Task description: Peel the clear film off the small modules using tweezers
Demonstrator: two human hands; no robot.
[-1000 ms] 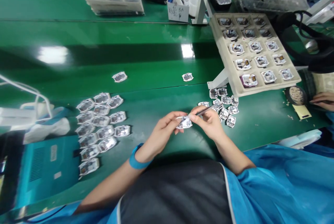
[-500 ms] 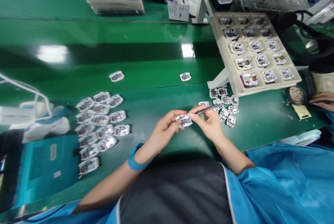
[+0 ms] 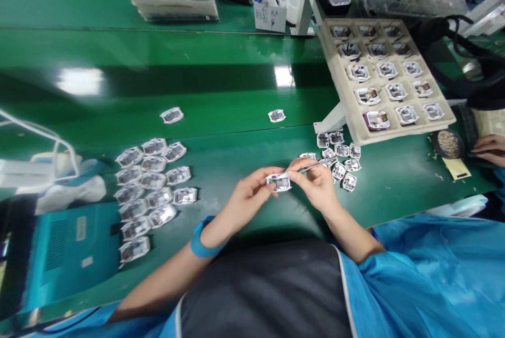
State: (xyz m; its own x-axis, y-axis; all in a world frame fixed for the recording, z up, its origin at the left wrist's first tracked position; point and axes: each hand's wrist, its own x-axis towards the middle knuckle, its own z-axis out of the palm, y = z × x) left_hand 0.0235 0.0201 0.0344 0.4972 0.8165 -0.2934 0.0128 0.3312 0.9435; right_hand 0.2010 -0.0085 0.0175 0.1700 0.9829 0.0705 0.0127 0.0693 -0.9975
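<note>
My left hand point(image 3: 252, 191) pinches a small white-framed electronic housing point(image 3: 279, 183) by its left side, thumb on its face. At the right edge of that housing, my right hand point(image 3: 313, 183) has its thumb and finger closed. It also holds metal tweezers point(image 3: 319, 164), whose prongs point up and right, away from the housing. Just beyond the right hand lies a loose cluster of similar housings point(image 3: 338, 171). To the left, several more housings point(image 3: 153, 180) lie in slanted rows on the green table point(image 3: 221, 154). The small parts inside the held housing are too fine to make out.
Single housings lie on the far green strip, one at left point(image 3: 172, 115) and one at centre point(image 3: 276, 115). A compartment tray point(image 3: 347, 117) of housings leans on a stand at right. A teal case point(image 3: 71, 254) sits at left. Another person's hand point(image 3: 491, 149) shows at far right.
The two single housings on the far strip have shifted slightly left. The tweezers have turned a little in my right hand, showing both prongs. The held housing stays in nearly the same place.
</note>
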